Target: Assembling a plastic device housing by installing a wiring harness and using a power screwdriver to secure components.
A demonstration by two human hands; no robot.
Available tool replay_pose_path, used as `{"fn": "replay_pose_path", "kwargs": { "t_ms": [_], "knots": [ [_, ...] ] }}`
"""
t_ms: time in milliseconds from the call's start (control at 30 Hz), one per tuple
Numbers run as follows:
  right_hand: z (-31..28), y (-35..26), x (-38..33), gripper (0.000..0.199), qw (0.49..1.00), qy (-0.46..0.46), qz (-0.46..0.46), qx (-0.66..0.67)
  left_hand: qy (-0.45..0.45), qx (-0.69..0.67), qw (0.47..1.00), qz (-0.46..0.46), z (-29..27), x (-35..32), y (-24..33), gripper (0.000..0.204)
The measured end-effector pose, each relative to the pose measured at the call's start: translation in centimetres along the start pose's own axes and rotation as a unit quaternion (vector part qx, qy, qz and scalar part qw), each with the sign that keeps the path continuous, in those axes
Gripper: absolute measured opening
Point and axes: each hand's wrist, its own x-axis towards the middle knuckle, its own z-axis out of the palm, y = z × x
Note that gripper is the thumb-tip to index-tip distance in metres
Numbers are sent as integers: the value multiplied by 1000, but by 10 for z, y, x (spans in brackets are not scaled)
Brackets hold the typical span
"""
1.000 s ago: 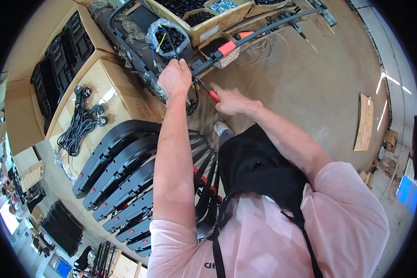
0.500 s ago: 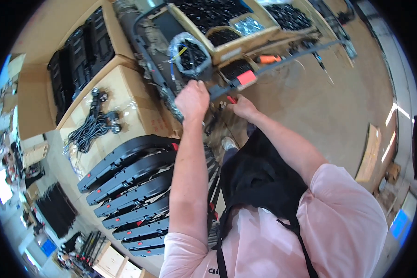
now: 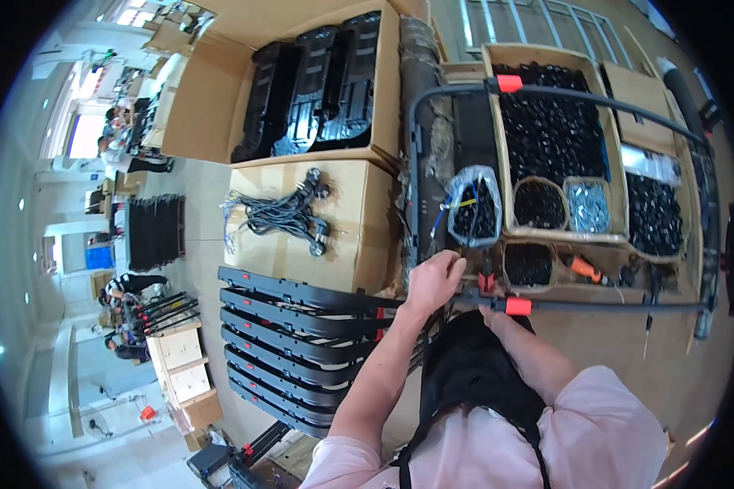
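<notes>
A dark tubular frame (image 3: 620, 307) with red clips lies in front of me. At its near left corner my left hand (image 3: 434, 283) is closed, knuckles up; what it grips is hidden. A thin blue-and-dark cable runs down to near that hand. My right hand (image 3: 499, 319) is just below the near bar, its fingertips mostly hidden by the bar. Just above them, by the bar, is a small red-and-black part (image 3: 486, 281). Another red clip (image 3: 518, 306) sits on the bar beside my right hand. Beyond my left hand stands a plastic-lined tub (image 3: 475, 232) of black parts.
Beyond the frame, a wooden tray (image 3: 507, 213) holds small black parts and tubs. An orange-handled tool (image 3: 585, 269) lies near the bar. To the left are a cable bundle (image 3: 281, 213) on a carton (image 3: 363, 253), stacked black curved panels (image 3: 289, 330) and an open box (image 3: 200, 118).
My view has swung left, bringing the whole frame and the room at left into sight. My right hand has gone partly behind the near bar. The left stays closed.
</notes>
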Motion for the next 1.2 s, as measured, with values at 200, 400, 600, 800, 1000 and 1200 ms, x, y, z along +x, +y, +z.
{"fn": "replay_pose_path", "kwargs": {
  "t_ms": [200,400,600,800,1000,1200],
  "knots": [
    [67,-103,-17,16,974,-89,194,-81,225,63,972,-19,-109,124,-12,18],
    [67,-141,-42,22,954,-194,82,-212,105,350,931,-12,-197,246,-87,47],
    [-22,-148,-85,29,970,-176,26,-166,-73,518,850,60,-183,295,-79,39],
    [12,-325,-181,36,869,-176,161,-433,237,236,939,77,-217,262,-48,21],
    [77,-426,-218,42,537,-252,-57,-803,393,-315,863,36,-236,201,-42,35],
    [155,-456,-176,39,832,-207,-265,-441,321,-592,730,-117,-150,52,-3,62]
  ]
}}
